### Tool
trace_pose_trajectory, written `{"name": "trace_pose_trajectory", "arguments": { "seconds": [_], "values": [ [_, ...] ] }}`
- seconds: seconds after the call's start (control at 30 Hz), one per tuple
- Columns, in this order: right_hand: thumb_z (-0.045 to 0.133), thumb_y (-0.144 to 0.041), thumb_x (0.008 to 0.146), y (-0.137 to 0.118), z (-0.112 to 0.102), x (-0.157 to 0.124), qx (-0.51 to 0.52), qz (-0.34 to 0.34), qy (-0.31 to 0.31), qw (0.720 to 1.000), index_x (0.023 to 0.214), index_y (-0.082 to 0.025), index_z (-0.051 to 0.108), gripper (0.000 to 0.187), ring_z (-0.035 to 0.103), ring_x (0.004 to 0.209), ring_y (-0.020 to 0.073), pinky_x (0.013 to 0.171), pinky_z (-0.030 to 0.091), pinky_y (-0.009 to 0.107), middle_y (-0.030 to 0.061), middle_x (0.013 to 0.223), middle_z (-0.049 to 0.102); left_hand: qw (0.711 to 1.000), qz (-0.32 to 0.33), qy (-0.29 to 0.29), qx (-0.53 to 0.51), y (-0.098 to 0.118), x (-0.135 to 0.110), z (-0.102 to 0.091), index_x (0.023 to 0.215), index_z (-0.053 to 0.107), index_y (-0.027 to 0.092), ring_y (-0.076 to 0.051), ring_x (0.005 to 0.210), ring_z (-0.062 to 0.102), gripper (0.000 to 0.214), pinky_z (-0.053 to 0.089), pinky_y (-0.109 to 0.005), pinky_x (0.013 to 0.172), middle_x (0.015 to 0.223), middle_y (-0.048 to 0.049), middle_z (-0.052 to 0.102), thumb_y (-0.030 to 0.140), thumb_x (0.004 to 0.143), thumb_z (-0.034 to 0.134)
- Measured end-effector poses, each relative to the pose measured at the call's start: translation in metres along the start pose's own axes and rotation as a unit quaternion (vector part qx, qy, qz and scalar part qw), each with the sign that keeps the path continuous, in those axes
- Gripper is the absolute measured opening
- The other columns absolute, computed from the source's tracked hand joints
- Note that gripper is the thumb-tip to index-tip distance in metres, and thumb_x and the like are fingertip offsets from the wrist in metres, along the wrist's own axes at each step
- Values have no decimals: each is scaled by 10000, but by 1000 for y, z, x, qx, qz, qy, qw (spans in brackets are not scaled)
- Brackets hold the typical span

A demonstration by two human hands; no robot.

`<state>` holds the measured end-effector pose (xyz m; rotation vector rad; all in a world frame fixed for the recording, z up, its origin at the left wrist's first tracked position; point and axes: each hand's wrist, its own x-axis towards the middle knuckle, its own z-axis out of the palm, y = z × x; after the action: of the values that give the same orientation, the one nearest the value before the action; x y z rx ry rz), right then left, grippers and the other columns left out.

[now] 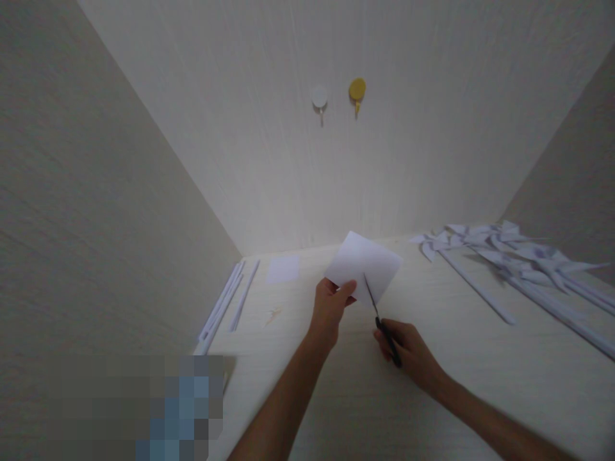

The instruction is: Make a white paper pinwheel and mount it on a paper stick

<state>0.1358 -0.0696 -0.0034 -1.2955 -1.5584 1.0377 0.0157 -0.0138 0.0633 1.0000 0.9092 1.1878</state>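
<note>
My left hand pinches a square sheet of white paper by its near left edge, thumb on top. The paper is held up above the table, one corner pointing toward me. In my right hand is a pair of black-handled scissors, fingers wrapped round the handles. Their thin blades lie across the paper from its near corner toward the middle. Whether the blades are parted is hard to make out.
Several white paper pinwheels on stick handles lie at the right of the table. Rolled paper sticks and a flat paper square lie at the left. Two round hooks, white and yellow, are on the wall.
</note>
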Motion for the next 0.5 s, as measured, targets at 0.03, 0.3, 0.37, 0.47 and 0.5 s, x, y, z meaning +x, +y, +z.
{"name": "trace_pose_trajectory", "arguments": {
  "seconds": [0.03, 0.3, 0.37, 0.47, 0.5],
  "values": [
    [410, -400, 739, 0, 0, 0, -4, -2, 3, 1000, 501, -179, 355, 329, 344, 398, 78, 389, 276, 205, -50, 423, 354, 1000, -3, 2, 3, 0, 0, 0, 834, 592, 121, -150, 687, 588, 243, 467, -280, 646, 788, -70, 644, 187, 600, 584],
    [413, -406, 738, 2, 1, 0, 2, -3, 9, 1000, 504, -178, 361, 330, 333, 409, 81, 390, 267, 206, -51, 428, 340, 1000, -15, -11, 4, 2, -1, -1, 842, 598, 122, -159, 703, 588, 267, 467, -280, 650, 806, -78, 644, 214, 591, 601],
    [406, -409, 742, 2, 1, 0, 6, -3, 7, 1000, 507, -180, 359, 332, 335, 409, 82, 395, 267, 208, -49, 434, 344, 1000, -16, -14, 1, 3, -2, -1, 842, 600, 124, -159, 695, 588, 266, 466, -282, 651, 800, -77, 644, 216, 592, 602],
    [403, -409, 743, 1, 1, -1, 5, -5, 6, 1000, 508, -181, 353, 331, 337, 415, 85, 403, 265, 213, -47, 440, 345, 1000, -26, -16, -4, 2, -1, -1, 835, 601, 126, -150, 672, 588, 255, 469, -284, 648, 777, -67, 644, 202, 592, 601],
    [402, -408, 744, 1, 1, -1, 3, -5, 6, 1000, 508, -182, 351, 331, 337, 418, 86, 406, 264, 214, -47, 443, 344, 999, -30, -16, -4, 2, -1, -1, 830, 601, 126, -145, 665, 587, 248, 471, -281, 645, 767, -62, 643, 195, 592, 600]
  ]
}}
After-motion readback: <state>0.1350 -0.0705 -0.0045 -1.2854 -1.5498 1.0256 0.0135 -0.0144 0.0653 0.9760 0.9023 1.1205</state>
